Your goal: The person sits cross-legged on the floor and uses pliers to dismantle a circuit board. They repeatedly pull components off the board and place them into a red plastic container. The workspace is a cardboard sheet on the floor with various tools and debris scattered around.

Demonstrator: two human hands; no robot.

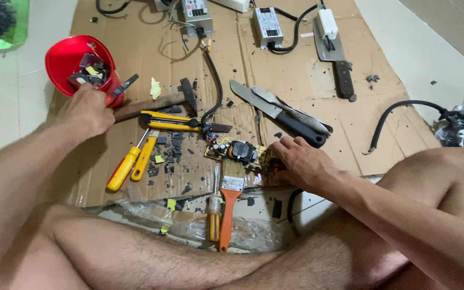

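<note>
My left hand is closed at the rim of a red bowl that holds dark and yellow scraps, and a dark tool tip sticks out past its fingers. My right hand rests on the right end of a small yellow circuit board with black parts, which lies on the cardboard sheet. Whether the fingers pinch the board or only press on it is hidden.
A hammer, yellow pliers, two yellow-handled screwdrivers, an orange-handled brush, knives and a cleaver lie around. Grey power units with black cables sit at the far edge. My bare legs cross in front.
</note>
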